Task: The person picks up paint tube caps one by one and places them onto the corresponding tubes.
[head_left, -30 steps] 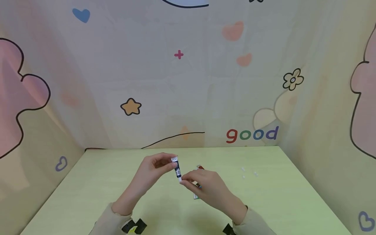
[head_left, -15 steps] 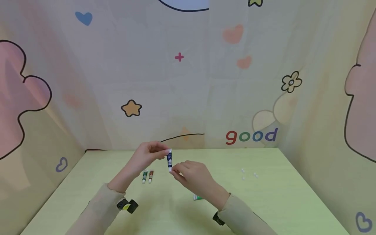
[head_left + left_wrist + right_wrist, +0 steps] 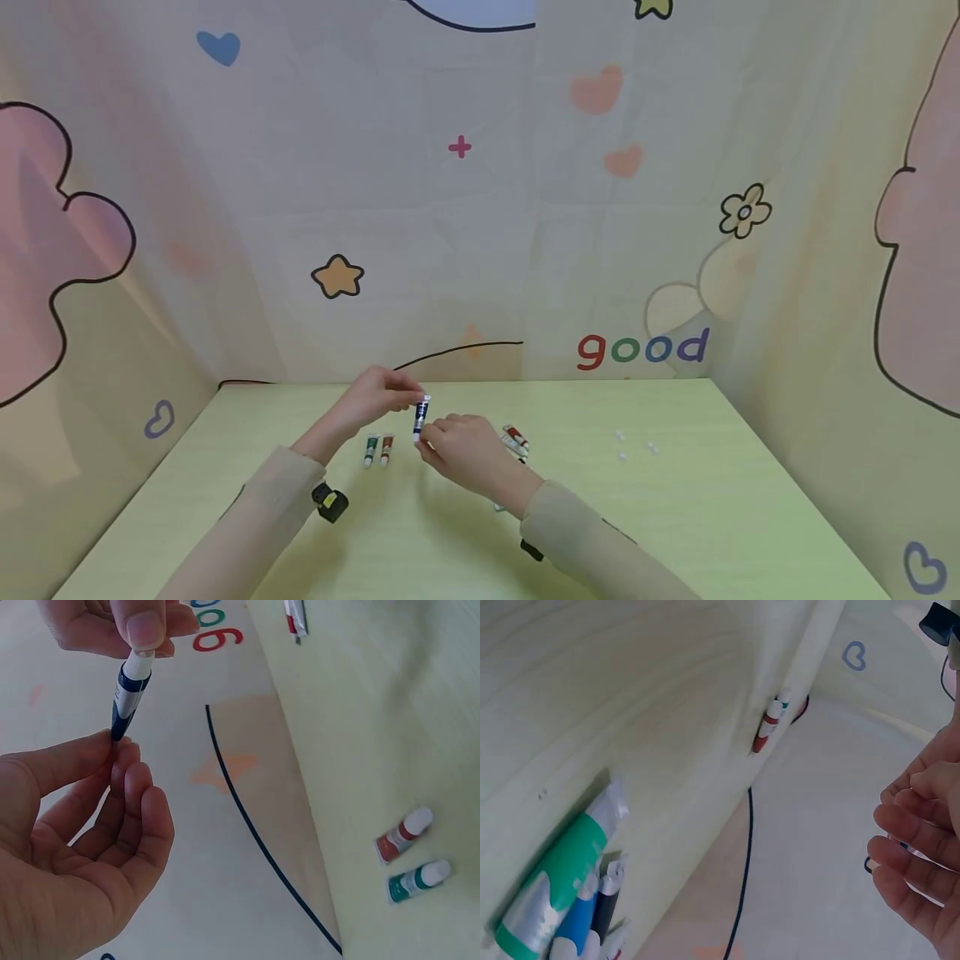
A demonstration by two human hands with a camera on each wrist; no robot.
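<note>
Dark blue and white are seen on the small tube (image 3: pixel 422 413), which is held up, slightly tilted with its cap end down, above the pale table (image 3: pixel 675 508). Its flat end is pinched between the thumb and forefinger of the left hand (image 3: pixel 378 395), whose other fingers are loosely bent. Its white cap (image 3: pixel 139 665) is gripped by the thumb and curled fingers of the right hand (image 3: pixel 468 452). A red tube (image 3: pixel 386 450) and a green tube (image 3: pixel 371 451) are laid side by side on the table. By the right arm, a large green tube (image 3: pixel 555 889), a blue tube (image 3: pixel 577 922) and a black tube (image 3: pixel 606 904) are grouped. Farther right, small white pieces (image 3: pixel 652 447) are scattered.
</note>
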